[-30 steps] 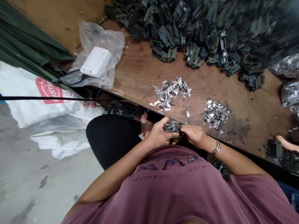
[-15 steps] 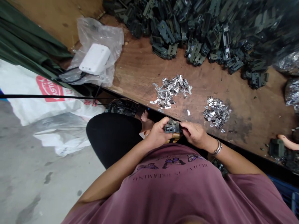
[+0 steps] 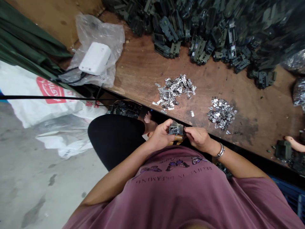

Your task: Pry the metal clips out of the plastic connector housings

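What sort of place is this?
Probably an assembly workshop: a heap of dark parts and two piles of shiny metal pieces lie on a wooden bench. The left hand holds a dark block.

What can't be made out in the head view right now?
Head view:
Dark part: left end, covered by the left hand.
Right hand: whether it pinches a small piece; too small, too dark.
Yellowish thing: what it is; partly hidden by left hand and shirt.
Pile of dark housings: extent, cut off by the top edge, blurred upper right.
White box: markings, too small.
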`<action>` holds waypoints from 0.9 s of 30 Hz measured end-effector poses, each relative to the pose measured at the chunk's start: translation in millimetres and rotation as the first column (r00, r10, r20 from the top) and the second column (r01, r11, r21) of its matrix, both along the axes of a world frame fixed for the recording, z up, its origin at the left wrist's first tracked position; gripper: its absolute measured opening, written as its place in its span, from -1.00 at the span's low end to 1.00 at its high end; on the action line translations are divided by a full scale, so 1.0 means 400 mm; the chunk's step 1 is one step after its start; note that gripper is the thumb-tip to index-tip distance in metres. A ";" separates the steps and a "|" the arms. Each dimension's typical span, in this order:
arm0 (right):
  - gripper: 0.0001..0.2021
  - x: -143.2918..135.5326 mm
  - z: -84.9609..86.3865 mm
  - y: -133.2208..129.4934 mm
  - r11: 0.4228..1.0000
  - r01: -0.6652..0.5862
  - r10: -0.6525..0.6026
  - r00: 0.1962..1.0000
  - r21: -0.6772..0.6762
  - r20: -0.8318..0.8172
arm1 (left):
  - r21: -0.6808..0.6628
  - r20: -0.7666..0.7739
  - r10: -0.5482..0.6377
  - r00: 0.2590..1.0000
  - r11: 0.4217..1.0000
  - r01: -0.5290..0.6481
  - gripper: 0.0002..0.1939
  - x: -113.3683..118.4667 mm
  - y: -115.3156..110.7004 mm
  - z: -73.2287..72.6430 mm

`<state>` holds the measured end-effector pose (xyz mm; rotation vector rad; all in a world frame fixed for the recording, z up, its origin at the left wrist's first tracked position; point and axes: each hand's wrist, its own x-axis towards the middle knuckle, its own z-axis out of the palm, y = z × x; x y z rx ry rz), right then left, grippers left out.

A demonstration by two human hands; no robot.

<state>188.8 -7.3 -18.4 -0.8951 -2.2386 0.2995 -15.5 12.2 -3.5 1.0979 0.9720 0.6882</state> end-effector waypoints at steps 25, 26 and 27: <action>-0.55 -0.081 0.009 -0.002 0.234 -0.619 -0.683 0.445 -0.750 -0.580 | 0.038 0.114 -0.050 0.992 0.998 0.046 -0.41 -0.062 -0.009 0.017; -0.53 -0.076 0.008 -0.007 0.271 -0.567 -0.653 0.486 -0.778 -0.581 | -0.038 0.154 -0.093 0.984 0.994 0.100 -0.37 -0.068 -0.007 0.021; -0.52 -0.073 0.007 -0.011 0.312 -0.504 -0.611 0.543 -0.805 -0.576 | -0.104 0.196 -0.116 0.974 0.985 0.138 -0.37 -0.072 -0.006 0.025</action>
